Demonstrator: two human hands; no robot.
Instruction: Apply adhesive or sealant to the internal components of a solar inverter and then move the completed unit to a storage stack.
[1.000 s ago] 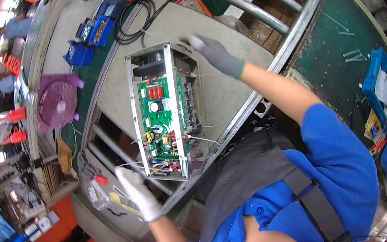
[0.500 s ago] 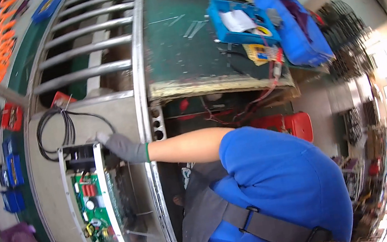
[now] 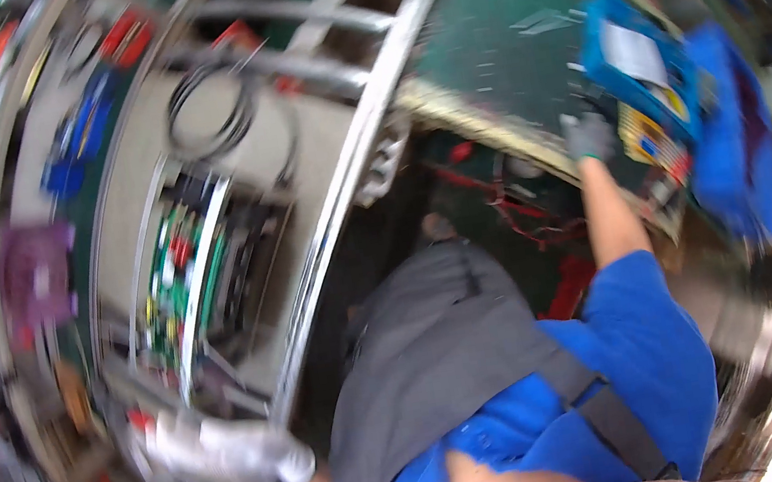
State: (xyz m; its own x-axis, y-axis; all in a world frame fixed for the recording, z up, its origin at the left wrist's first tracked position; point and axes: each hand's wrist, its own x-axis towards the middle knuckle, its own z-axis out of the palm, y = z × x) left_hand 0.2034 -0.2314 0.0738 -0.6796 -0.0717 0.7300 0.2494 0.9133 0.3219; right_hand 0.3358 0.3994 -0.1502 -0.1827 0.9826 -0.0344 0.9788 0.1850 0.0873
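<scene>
right hand (image 3: 588,134), gloved, reaches out to the blue parts bin (image 3: 647,73) on the green side bench (image 3: 484,34); grip unclear through blur. left hand (image 3: 227,448), gloved, rests at the bench edge near the open circuit-board chassis (image 3: 194,271), seemingly bracing; cannot tell if it is closed.

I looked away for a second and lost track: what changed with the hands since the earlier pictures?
The right hand left the open metal chassis with the circuit board and swung over to the blue bin on the green mat; blur hides whether it grips anything. The left hand stayed at the bench's near edge, and the chassis stayed put.
</scene>
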